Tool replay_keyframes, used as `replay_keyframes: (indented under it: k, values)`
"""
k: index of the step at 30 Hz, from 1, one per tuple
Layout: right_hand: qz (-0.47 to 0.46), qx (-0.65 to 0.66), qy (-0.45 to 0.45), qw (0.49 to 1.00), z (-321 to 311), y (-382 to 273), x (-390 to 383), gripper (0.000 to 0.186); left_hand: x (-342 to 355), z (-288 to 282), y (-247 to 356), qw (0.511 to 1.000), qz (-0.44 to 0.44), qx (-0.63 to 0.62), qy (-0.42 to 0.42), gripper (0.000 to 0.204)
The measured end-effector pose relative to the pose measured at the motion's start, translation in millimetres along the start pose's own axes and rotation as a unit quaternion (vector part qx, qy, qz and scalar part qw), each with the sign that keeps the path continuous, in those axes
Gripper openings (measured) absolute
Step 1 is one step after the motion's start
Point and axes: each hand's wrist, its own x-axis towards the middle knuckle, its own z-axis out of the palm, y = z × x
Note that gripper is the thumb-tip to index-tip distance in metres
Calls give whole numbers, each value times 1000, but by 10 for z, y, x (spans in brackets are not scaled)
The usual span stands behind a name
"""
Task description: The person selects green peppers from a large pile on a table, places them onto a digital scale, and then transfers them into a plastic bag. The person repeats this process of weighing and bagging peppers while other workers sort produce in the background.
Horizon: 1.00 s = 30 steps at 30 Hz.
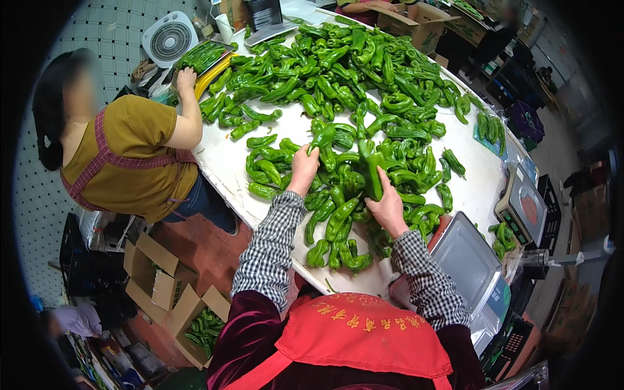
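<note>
My left hand (303,170) pinches a curved green pepper (324,138) above the middle of a large pile. A long green pepper (371,168) stands upright in my right hand (387,209), gripped along its side. Loose peppers (338,227) surround both hands and spread up across the white tabletop (221,159). To the lower right of my right hand is an empty grey metal tray (463,263) at the table edge.
Another person (130,149) works at a green-filled tray (201,55) on the left, beside a fan (170,39). Cardboard boxes (156,273) sit at lower left. A scale (522,207) is at right. More people and boxes (422,29) are at the back.
</note>
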Motion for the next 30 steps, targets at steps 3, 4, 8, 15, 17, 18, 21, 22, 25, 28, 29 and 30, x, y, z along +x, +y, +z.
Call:
replay_keyframes:
  k: [3,4,8,15,17,18,21,22,25,28,29,30]
  values:
    - [29,255,27,966,-52,152,-23,82,-517,183,125,998,49,-42,10,34]
    - [23,292,27,956,-111,116,-79,80,-665,252,73,997,57,-57,-1,34]
    - [47,344,48,937,-621,-92,-608,72,-1396,632,73,988,109,-87,-65,40]
    - [123,52,208,969,-1664,641,-1808,81,-2592,1391,461,927,292,-98,-213,46]
    - [138,-85,258,952,-1847,990,-2102,82,-2817,1608,462,895,370,-70,-238,50]
    - [181,-123,234,947,-1952,1004,-2259,80,-2922,1616,471,888,320,16,-332,54]
    - [187,-184,208,942,-1998,1088,-2591,73,-3085,1779,379,779,404,195,-439,48]
    - [171,-196,205,943,-1966,1114,-2645,71,-3101,1806,319,774,420,199,-430,46]
    - [146,-262,196,934,-1858,1114,-2658,68,-3077,1822,237,768,444,196,-417,41]
    - [99,-260,205,938,-1846,804,-2398,56,-2917,1670,346,783,437,159,-413,36]
    - [72,-244,209,944,-1845,720,-2295,54,-2828,1624,350,791,441,143,-400,35]
    - [56,-225,202,951,-1830,597,-2157,49,-2723,1582,358,798,444,126,-387,33]
